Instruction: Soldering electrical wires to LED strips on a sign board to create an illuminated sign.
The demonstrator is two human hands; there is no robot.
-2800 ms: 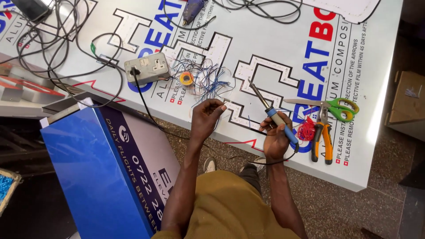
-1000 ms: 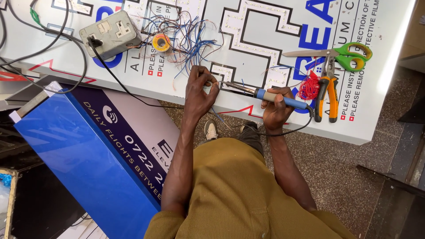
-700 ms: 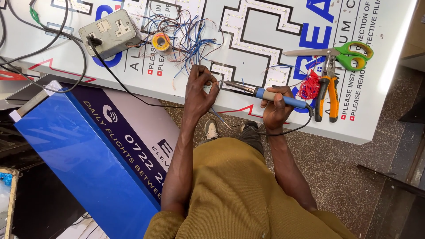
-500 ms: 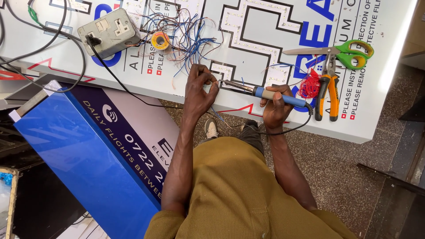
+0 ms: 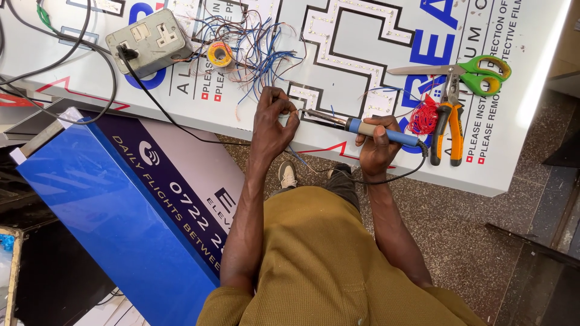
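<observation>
Right hand (image 5: 376, 143) grips the soldering iron (image 5: 361, 127) at the panel's (image 5: 531, 115) near edge; left fingers (image 5: 283, 110) pinch a wire (image 5: 294, 154) at its tip.

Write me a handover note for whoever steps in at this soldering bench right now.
Left hand: pinching thin wire ends at the white sign panel.
Right hand: gripping the blue-handled soldering iron, tip at the pinched wires.
Nearby: orange-handled pliers, green-handled scissors, yellow solder spool, grey socket box.
Done: LED strips sit in the letter outlines.
Left: many loose blue and brown wires.
</observation>
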